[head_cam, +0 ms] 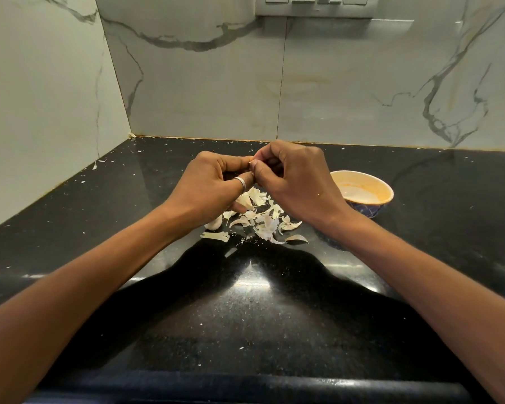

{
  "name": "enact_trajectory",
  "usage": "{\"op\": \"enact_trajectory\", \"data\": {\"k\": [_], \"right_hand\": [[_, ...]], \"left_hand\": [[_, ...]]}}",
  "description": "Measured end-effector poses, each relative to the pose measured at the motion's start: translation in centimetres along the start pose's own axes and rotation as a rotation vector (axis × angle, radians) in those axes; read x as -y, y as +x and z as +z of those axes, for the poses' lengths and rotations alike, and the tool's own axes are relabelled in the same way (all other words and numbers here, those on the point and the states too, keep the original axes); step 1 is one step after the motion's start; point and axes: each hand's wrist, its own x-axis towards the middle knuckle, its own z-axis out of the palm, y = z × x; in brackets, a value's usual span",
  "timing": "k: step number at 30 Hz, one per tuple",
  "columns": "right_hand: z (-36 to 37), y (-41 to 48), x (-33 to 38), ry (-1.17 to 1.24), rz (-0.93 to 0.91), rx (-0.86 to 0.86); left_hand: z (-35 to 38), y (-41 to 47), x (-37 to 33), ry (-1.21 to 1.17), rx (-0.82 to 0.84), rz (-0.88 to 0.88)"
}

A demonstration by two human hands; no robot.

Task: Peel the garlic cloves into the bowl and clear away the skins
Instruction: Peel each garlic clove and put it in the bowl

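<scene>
- A small pale piece is pinched between the fingertips of both hands where they meet. So much of it is covered by the fingers that it cannot be told whether it is clove or skin.
- The left hand is curled, with thumb and forefinger closed on that piece. A silver ring is worn on one of its fingers.
- The right hand is also curled, its thumb and forefinger tips pressed on the same piece from the 3 o'clock side.
- A loose heap of skins is spread on the counter directly below the hands, at their 6 o'clock.
- A garlic clove lies at the heap's 9 o'clock edge, partly hidden by the left wrist.
- A flat strip of skin is seen at the heap's 7 o'clock, and a curved shell of skin at its 5 o'clock, both just beside the heap.
- A bowl stands on the counter near the right hand, at its 3 o'clock. It is orange inside and blue-patterned outside, and its near side is partly covered by the right wrist.
- The counter is black, glossy and speckled. Tiny pale scraps are scattered over it toward 10 and 12 o'clock, along the foot of the wall.
- A veined marble wall rises at 12 o'clock, and a switch plate is cut by the top edge.
</scene>
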Motion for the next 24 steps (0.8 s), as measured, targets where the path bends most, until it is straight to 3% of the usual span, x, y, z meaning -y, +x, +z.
{"op": "enact_trajectory", "data": {"k": [24], "right_hand": [[0.12,-0.09,-0.22,-0.039,-0.068,-0.002]], "left_hand": [[0.12,0.19,0.08,0.009,-0.056,-0.070]]}}
